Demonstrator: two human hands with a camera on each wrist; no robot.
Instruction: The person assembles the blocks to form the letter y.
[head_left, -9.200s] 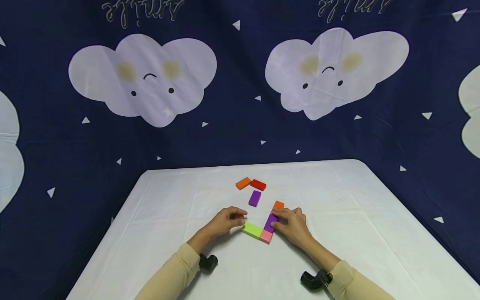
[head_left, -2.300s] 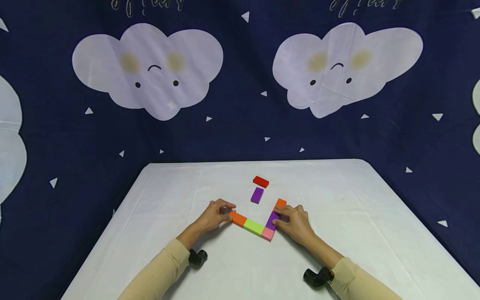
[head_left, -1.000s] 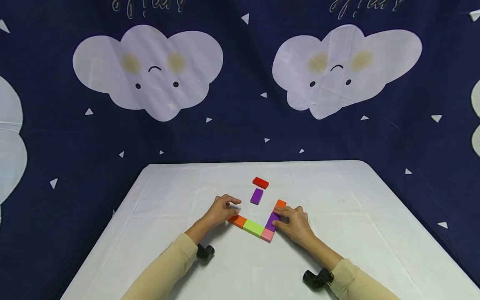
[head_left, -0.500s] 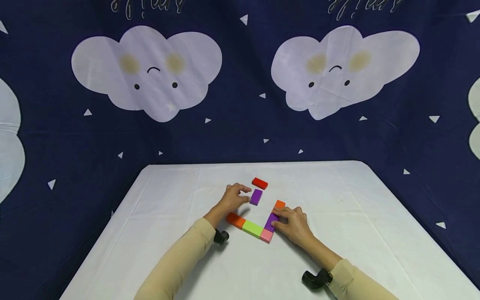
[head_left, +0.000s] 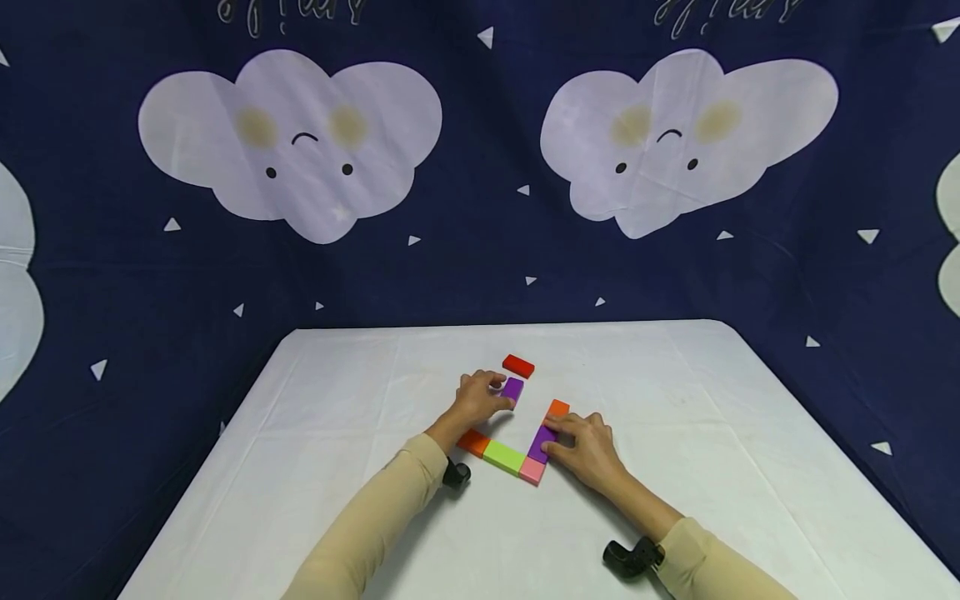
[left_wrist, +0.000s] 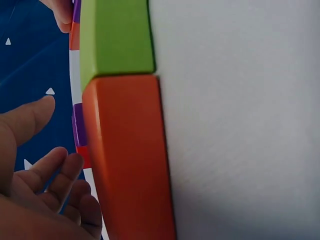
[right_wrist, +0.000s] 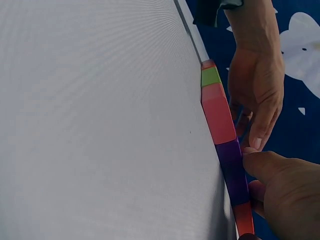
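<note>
White cloth covers the table (head_left: 720,433), and two beige sleeves (head_left: 367,517) come in over its near side, a black wrist camera (head_left: 632,558) just in front of each cuff. Beyond them, the pink block (head_left: 532,472) makes the near corner of a bent row. From it the green block (head_left: 505,457) and the near orange block (head_left: 474,443) run off to the left, end to end; the joined purple block (head_left: 541,445) and the far orange block (head_left: 557,408) run away from the person, along the other side.

The right hand (head_left: 588,450) has its fingers curled on that side, holding the joined purple block, thumb against it. Past the near orange block, the left hand (head_left: 477,397) is set about the loose purple block (head_left: 513,389), with a gap between thumb and fingers; whether they touch it, I cannot tell. That block lies just to the right of these fingers, its long axis pointing away and slightly right, roughly in line with the joined one. The thumb is by its near end, the fingers toward its far left side. Of the two hands, the left is clearly nearer.

Just behind lies the red block (head_left: 518,366), turned crosswise. Farthest back hangs a dark blue curtain (head_left: 450,279) with pale clouds.
</note>
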